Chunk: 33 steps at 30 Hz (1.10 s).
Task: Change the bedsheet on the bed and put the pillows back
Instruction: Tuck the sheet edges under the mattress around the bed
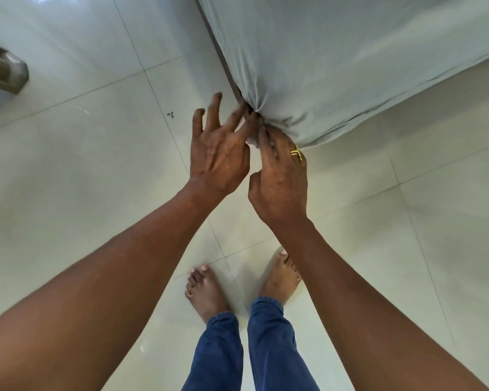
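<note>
"Grey-green cloth, is that the bedsheet (pixel 336 66)? Where does it sit?"

"Drawn over the corner right ahead of me, bunched into tight folds at the tip, above the pale tiled floor (pixel 82 165)."

"And your hands?"

"My left hand (pixel 219 156) is spread, fingers straight, two fingertips (pixel 239 112) touching the gather. My right hand (pixel 280 187), with the gold ring (pixel 296 153), bends over the corner just beside it. Its tips are buried in the cloth, so whether they pinch or only press I cannot tell."
</note>
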{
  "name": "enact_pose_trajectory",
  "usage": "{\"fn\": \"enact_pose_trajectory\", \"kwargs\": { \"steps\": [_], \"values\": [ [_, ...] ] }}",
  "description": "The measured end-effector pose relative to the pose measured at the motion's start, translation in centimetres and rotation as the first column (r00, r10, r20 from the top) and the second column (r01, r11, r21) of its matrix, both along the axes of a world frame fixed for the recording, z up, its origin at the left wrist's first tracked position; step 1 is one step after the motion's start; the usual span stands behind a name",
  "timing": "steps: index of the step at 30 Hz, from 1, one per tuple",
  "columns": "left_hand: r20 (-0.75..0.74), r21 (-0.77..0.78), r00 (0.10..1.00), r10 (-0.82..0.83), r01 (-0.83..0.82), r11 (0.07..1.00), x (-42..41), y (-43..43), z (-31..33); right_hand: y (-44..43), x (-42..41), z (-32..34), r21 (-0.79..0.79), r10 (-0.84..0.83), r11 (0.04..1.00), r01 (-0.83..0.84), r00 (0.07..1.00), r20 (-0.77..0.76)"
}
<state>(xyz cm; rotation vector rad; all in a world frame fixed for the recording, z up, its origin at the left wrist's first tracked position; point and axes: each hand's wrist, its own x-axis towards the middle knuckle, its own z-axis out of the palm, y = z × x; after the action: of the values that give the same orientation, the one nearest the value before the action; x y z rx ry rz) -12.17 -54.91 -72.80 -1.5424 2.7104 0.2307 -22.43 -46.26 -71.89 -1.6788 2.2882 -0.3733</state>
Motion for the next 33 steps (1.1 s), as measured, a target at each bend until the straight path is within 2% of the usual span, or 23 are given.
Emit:
{"fn": "enact_pose_trajectory", "kwargs": {
  "steps": [3,6,9,11,13,16,17,19,22,24,26,29,31,33],
  "values": [
    [0.05,0.062,0.994,0.094,-0.097,0.993,-0.4,-0.7,-0.1,-2.1,-0.2,-0.1,0.082,0.011,0.997,-0.005,0.997,-0.072],
    [-0.114,0.187,0.993,0.02,0.002,0.982,0.4,-2.5,-0.1,-4.2,-0.6,-0.3,0.114,-0.031,0.993,0.041,0.996,-0.088],
    [-0.267,0.019,0.953,-0.142,0.152,0.988,1.8,-3.1,0.3,-4.6,0.0,-1.0,0.15,-0.026,0.988,0.04,0.995,-0.094],
    [-0.33,0.002,0.908,-0.257,0.273,0.962,1.6,-2.5,0.7,-4.6,0.1,-1.5,0.197,-0.002,0.98,0.027,0.992,-0.125],
    [-0.295,0.07,0.902,-0.316,0.35,0.934,1.3,-2.2,0.7,-4.3,-0.8,-1.5,0.181,0.037,0.983,-0.02,0.995,-0.095],
    [-0.052,0.11,0.941,-0.334,0.338,0.935,0.8,-1.9,0.2,-3.0,-2.5,-0.2,0.041,0.05,0.998,-0.053,0.996,0.073],
    [0.007,0.13,0.952,-0.307,0.303,0.944,0.3,-1.7,0.1,-2.1,-2.6,0.5,-0.01,0.047,0.999,-0.046,0.995,0.084],
    [0.044,0.17,0.974,-0.223,0.213,0.962,-0.8,-1.0,-0.3,0.4,-2.1,1.7,-0.055,0.088,0.995,-0.088,0.996,0.007],
    [0.03,0.186,0.991,-0.13,0.122,0.975,-2.5,-1.0,-0.7,2.1,-2.6,1.4,0.076,0.148,0.987,-0.143,0.987,-0.068],
    [0.011,0.24,0.994,-0.113,0.107,0.965,-3.0,-1.3,-0.6,-0.3,-4.1,0.1,0.104,0.138,0.986,-0.128,0.986,-0.095],
    [-0.106,0.221,0.986,-0.127,0.148,0.964,-2.5,-1.5,0.2,-3.4,-4.6,-1.1,0.095,0.111,0.99,-0.099,0.987,-0.12],
    [-0.325,0.084,0.928,-0.18,0.218,0.972,-0.6,0.2,1.0,-4.2,-4.8,-2.0,0.104,0.125,0.988,-0.112,0.984,-0.127],
    [-0.332,0.095,0.913,-0.237,0.282,0.955,0.0,2.4,1.0,-3.3,-5.2,-2.2,0.131,0.179,0.978,-0.162,0.976,-0.124],
    [-0.285,0.179,0.922,-0.262,0.32,0.931,-0.9,2.7,0.7,-3.1,-5.9,-1.8,0.091,0.178,0.981,-0.172,0.982,-0.057]
  ]
}}
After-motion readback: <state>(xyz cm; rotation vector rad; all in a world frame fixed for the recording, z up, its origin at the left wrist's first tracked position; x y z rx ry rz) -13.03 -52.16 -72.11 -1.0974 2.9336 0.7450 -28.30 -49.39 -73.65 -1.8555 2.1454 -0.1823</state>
